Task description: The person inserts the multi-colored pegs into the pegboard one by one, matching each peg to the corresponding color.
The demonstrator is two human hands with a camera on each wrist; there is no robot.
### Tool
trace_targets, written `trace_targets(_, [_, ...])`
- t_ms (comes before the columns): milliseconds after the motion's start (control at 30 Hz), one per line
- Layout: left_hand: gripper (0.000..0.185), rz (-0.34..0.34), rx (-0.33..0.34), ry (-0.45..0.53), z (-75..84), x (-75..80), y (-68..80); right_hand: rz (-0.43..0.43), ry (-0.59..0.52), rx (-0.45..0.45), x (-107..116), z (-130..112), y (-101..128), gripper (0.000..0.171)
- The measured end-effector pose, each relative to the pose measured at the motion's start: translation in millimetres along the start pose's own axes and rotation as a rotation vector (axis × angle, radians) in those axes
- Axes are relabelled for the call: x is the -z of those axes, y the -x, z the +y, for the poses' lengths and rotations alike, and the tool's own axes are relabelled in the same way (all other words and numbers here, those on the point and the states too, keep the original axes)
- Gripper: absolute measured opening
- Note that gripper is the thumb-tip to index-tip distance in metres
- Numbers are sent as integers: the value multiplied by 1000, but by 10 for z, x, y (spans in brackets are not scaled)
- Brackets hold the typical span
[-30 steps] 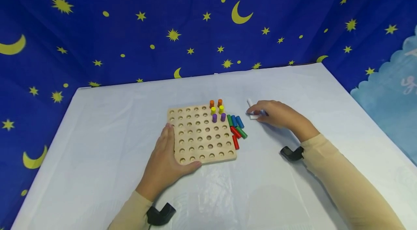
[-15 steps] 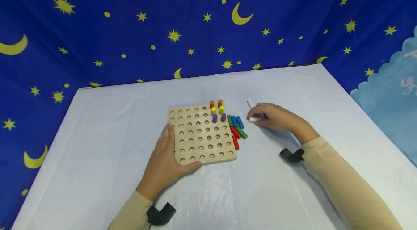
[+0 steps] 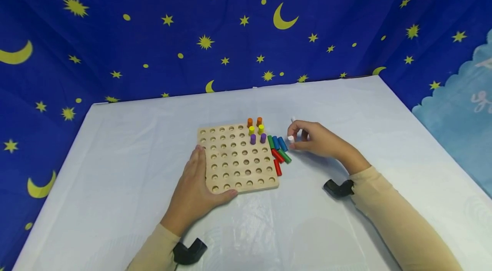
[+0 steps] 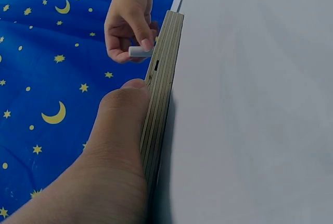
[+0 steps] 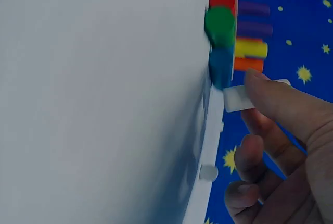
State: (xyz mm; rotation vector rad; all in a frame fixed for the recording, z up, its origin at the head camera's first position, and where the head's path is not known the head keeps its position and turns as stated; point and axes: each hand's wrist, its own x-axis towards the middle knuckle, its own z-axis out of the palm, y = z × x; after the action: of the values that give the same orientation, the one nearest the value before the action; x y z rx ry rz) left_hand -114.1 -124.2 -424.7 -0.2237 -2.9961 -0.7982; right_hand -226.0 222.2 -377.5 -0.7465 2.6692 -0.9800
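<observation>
White peg (image 3: 291, 138) pinched in right hand (image 3: 320, 142) grip; six pegs (image 3: 256, 129) upright in pegboard (image 3: 236, 158).

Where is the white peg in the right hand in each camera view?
Head view: the white peg is right of centre, pinched by the right hand, beside the loose pegs.
Left wrist view: the peg is near the top, left of centre, under the fingertips.
Right wrist view: the peg is right of centre, under a finger.
Shared landmark: the wooden board, under the left hand.
</observation>
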Motion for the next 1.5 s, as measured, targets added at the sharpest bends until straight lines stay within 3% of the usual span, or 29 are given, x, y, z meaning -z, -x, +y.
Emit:
trace_targets(533, [142,-3,-9,9,-5,-15,-17,57,-52,64,-281,-433,-141,19])
trace_targets(733, [141,-9,-12,10,-1,-18,-24,18,-34,68,-374,-554,-212,20])
trace_targets(1167, [141,-22,-7,7,14,-12,-30,17,173,141,-453,-625,-302,20])
trace_targets(1367, [142,-25,10,8,16,-9,-19,8,156,154,-472,-622,-300,25])
trace_targets(1500, [143,-21,26,8,12,-7,-6,75,121,191,-428,-614,-246,28])
